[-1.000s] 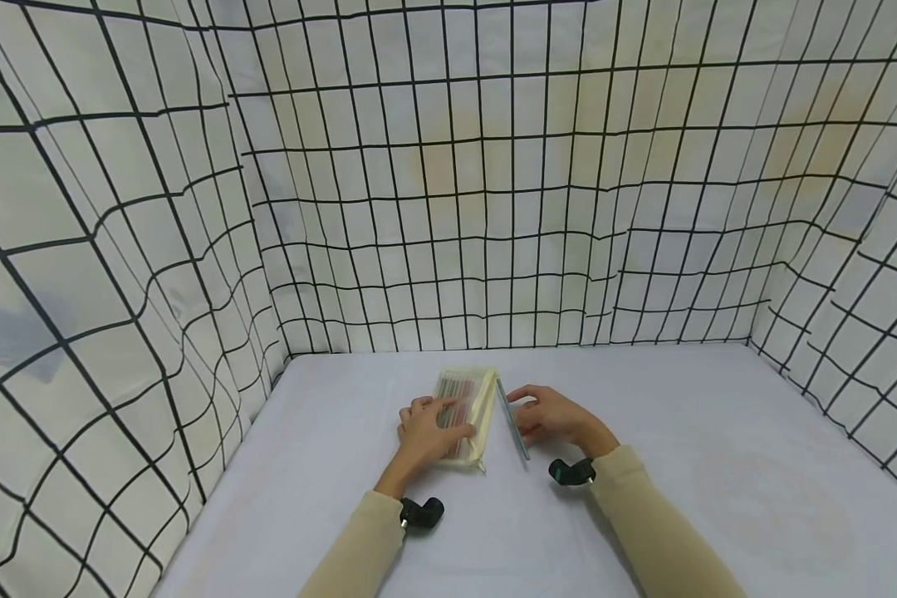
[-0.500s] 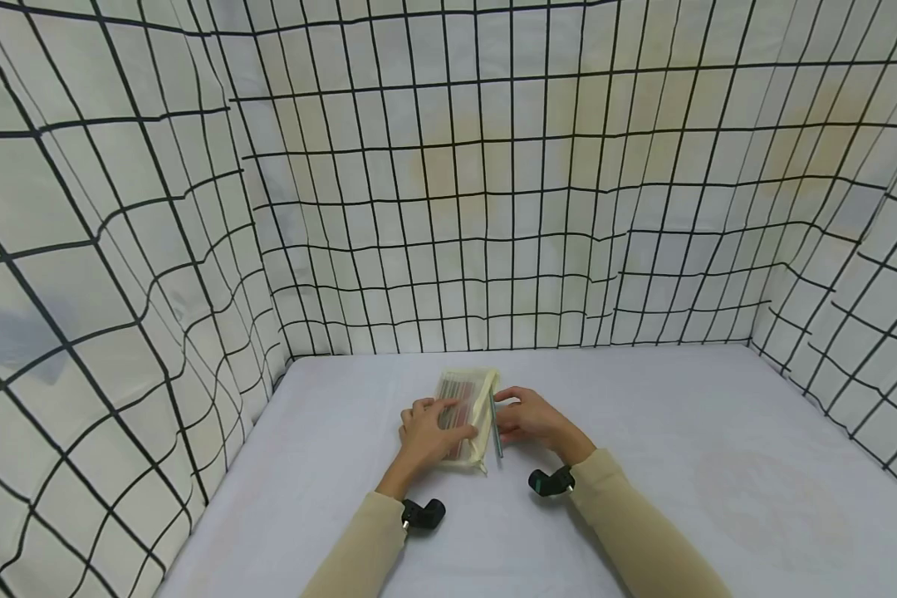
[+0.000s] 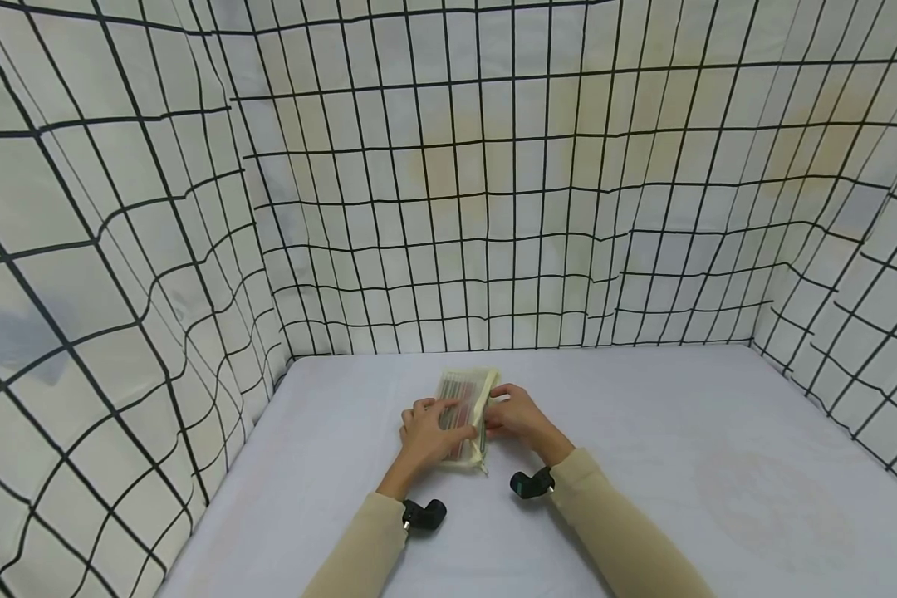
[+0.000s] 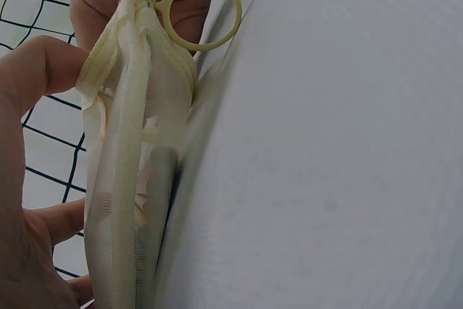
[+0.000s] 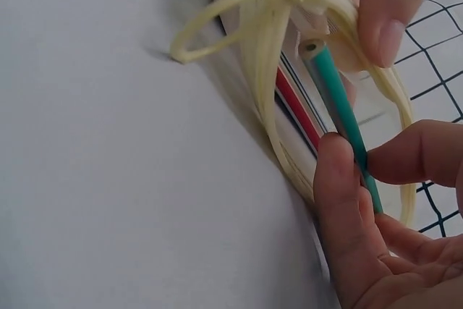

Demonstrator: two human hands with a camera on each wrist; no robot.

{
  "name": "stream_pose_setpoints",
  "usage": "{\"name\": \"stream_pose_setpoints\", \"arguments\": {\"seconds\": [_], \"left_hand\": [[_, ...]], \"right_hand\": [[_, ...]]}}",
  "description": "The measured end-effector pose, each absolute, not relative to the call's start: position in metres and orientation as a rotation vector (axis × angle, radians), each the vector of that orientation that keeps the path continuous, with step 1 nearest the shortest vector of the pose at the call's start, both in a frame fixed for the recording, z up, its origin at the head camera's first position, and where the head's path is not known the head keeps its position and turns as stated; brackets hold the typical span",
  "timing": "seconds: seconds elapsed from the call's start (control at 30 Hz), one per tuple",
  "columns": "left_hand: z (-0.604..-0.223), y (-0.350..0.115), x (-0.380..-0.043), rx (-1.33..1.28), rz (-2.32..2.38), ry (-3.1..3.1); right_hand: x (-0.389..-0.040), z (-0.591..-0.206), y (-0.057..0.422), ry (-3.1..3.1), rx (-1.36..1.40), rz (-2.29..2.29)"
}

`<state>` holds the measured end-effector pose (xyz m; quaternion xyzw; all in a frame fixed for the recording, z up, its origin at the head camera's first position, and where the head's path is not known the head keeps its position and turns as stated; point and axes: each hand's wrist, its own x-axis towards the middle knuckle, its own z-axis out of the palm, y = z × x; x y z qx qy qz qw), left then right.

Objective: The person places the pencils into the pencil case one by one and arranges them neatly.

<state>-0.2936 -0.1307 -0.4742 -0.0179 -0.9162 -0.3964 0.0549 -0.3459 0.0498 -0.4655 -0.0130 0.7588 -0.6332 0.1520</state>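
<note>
A cream, see-through zip pencil case point(image 3: 491, 379) lies on the table with several pencils inside. My left hand point(image 3: 422, 432) is spread over it and holds it, its thumb point(image 5: 387, 12) at the rim of the open zip. In the right wrist view my right hand point(image 5: 405, 208) pinches a teal pencil point(image 5: 336, 95) between thumb and fingers. That pencil lies within the case's open mouth, beside a red pencil point(image 5: 298, 103). A round ring pull point(image 4: 237, 16) hangs at the zip's end. In the head view, the right hand largely hides the teal pencil.
A white-covered table point(image 3: 680, 465) surrounds the case. Black netting point(image 3: 512, 208) over pale sheeting rises at the back and both sides. Small black wrist cameras point(image 3: 424, 515) are worn on both wrists.
My right hand has moved left, bringing the teal pencil from beside the case into its open mouth. My left hand has stayed on the case.
</note>
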Motion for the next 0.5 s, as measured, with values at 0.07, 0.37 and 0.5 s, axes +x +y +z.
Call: {"name": "stream_pose_setpoints", "arguments": {"seconds": [0.07,0.37,0.5], "left_hand": [[-0.475,-0.131,-0.294,-0.051,-1.207,-2.782],[-0.476,-0.131,-0.295,-0.04,-1.213,-2.78],[-0.476,-0.13,-0.295,-0.039,-1.21,-2.779]], "right_hand": [[-0.346,-0.465,0.048,2.187,-0.026,-1.807],[-0.341,-0.466,0.051,2.209,-0.03,-1.8],[-0.34,-0.466,0.059,2.218,-0.057,-1.795]]}}
